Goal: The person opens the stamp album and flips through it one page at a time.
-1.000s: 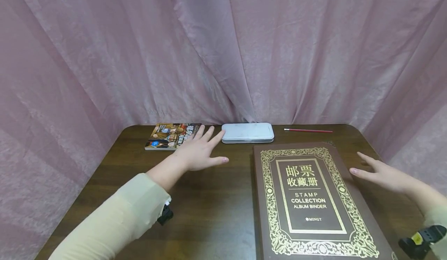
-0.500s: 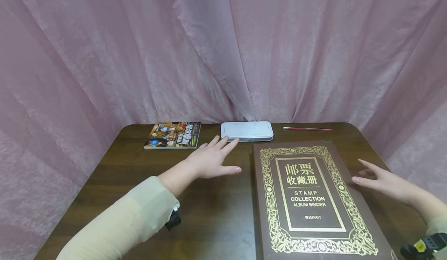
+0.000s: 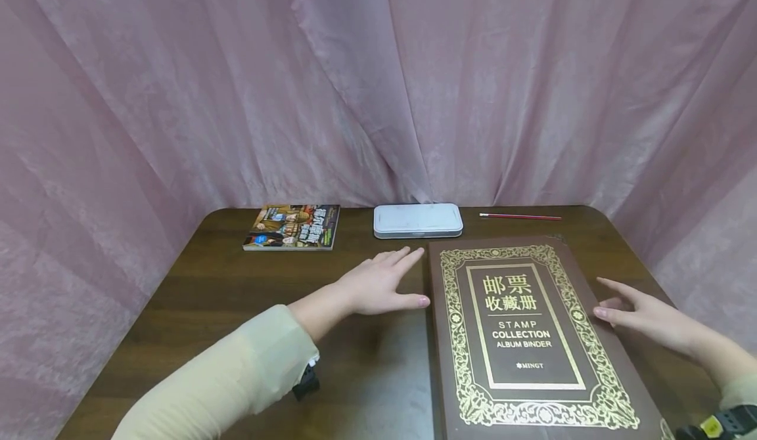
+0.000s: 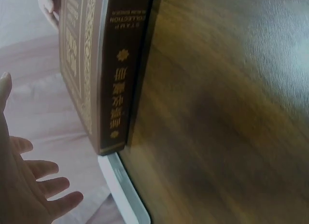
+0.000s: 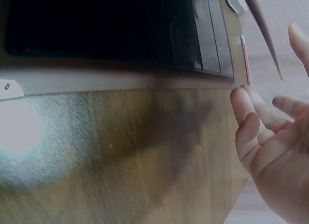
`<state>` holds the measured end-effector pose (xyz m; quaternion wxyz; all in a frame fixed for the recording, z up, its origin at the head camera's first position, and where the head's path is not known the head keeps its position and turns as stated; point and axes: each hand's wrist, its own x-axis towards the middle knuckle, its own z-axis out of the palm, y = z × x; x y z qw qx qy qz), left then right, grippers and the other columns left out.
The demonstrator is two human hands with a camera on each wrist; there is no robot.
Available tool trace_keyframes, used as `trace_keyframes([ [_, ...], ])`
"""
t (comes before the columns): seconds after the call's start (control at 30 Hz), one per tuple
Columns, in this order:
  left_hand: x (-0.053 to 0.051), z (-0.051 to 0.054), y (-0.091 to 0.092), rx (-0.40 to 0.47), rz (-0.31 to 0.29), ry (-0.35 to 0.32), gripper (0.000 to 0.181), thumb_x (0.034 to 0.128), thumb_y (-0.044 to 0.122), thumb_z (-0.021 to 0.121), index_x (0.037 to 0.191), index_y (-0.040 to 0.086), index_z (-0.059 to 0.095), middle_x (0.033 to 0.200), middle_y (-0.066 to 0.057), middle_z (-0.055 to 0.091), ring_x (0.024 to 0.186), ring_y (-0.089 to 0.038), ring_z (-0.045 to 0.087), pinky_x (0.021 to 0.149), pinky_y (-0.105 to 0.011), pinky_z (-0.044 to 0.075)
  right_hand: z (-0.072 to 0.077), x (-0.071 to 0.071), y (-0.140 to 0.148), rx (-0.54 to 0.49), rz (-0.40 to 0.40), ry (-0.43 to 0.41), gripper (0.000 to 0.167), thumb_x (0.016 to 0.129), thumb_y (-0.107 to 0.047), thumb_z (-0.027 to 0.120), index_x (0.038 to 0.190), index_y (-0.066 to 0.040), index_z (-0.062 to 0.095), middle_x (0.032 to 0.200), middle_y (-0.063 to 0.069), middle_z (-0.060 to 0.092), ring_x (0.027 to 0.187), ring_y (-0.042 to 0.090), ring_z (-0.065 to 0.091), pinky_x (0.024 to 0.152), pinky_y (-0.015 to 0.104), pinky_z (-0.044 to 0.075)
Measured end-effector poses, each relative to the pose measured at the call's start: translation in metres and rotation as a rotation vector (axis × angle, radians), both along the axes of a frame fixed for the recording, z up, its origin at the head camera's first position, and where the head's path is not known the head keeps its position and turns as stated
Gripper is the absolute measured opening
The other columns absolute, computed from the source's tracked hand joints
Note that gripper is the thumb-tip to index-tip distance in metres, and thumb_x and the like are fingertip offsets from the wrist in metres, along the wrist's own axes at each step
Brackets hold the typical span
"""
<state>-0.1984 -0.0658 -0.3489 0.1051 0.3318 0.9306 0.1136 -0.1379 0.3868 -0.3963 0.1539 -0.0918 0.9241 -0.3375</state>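
A large brown stamp album (image 3: 520, 354) with gold print lies closed at the right half of the table. Just off its left edge hovers my left hand (image 3: 378, 289), fingers and thumb spread and holding nothing. The left wrist view shows the album's lettered spine (image 4: 119, 84) facing that hand (image 4: 24, 185), with a gap between. My right hand (image 3: 650, 318) is at the album's right edge, its index finger extended and other fingers loosely bent. From the right wrist view, that hand (image 5: 285, 147) holds nothing; whether a fingertip touches the album I cannot tell.
Along the back of the wooden table (image 3: 195, 335) lie a comic-style book (image 3: 292, 228) at left, a pale flat case (image 3: 417, 220) in the middle and a thin red pencil (image 3: 520, 217) at right. A pink curtain (image 3: 331, 85) hangs around the table.
My left hand has moved right and nearer, from over the book and pale case to beside the album. My right hand has lowered slightly and bent some fingers. The album has stayed put.
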Motion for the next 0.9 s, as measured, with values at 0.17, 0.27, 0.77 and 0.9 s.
trace_keyframes([
  [0.17,0.005,-0.003,0.011,0.048,-0.030,-0.027,0.088,0.0838,0.070,0.045,0.152,0.022,0.016,0.153,-0.009,0.023,0.136,-0.032,0.026,0.103,-0.056,0.026,0.001,0.005,-0.004,-0.024,-0.005,0.006,0.069,0.098,-0.027,0.049,0.147,0.005,0.014,0.121,0.028,0.052,0.104,0.032,0.056,0.080,0.049,0.046],
  [0.27,0.007,-0.006,0.017,0.069,-0.048,-0.037,0.088,0.0837,0.070,0.046,0.152,0.022,0.016,0.152,-0.007,0.025,0.135,-0.031,0.027,0.105,-0.053,0.026,0.003,0.007,-0.005,-0.066,-0.011,0.005,0.067,0.097,-0.026,0.050,0.147,0.004,0.016,0.121,0.027,0.052,0.101,0.017,0.057,0.077,0.041,0.049],
  [0.77,0.009,-0.008,0.027,0.157,-0.086,-0.101,0.086,0.0840,0.065,0.051,0.151,0.022,0.020,0.149,-0.004,0.031,0.133,-0.025,0.030,0.107,-0.046,0.023,0.036,0.010,-0.015,-0.175,-0.022,0.034,0.061,0.096,-0.018,0.052,0.147,-0.003,0.021,0.108,0.008,0.051,0.060,0.016,0.050,0.043,0.030,0.040],
  [0.9,0.009,-0.007,0.028,0.180,-0.088,-0.125,0.086,0.0829,0.065,0.053,0.151,0.022,0.021,0.148,-0.003,0.032,0.133,-0.024,0.030,0.108,-0.045,0.023,0.045,0.011,-0.017,-0.181,-0.013,0.056,0.060,0.097,-0.016,0.051,0.148,-0.008,0.022,0.109,0.003,0.051,0.059,0.016,0.048,0.042,0.030,0.038],
])
